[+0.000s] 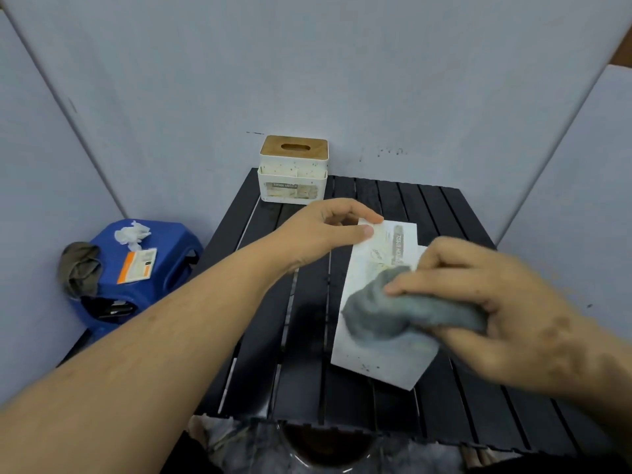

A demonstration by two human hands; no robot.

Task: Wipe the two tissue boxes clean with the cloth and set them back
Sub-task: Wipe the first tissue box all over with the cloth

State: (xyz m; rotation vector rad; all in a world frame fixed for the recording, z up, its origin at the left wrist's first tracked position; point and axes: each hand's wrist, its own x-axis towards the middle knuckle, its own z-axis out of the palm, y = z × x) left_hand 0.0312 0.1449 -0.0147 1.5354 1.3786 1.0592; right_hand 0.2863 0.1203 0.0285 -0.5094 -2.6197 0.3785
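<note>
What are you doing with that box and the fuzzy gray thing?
A person is cleaning a tissue box lying on its side on the black table. The left hand holds its far end steady while the right hand rubs it with a gray cloth. The second tissue box stands upright at the table's back edge.

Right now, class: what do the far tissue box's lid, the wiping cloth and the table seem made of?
Lid: probably wood or bamboo, tan and matte. Cloth: soft grey fabric, bunched, perhaps microfibre. Table: black slats, slightly glossy; painted metal or plastic, unclear.
</note>
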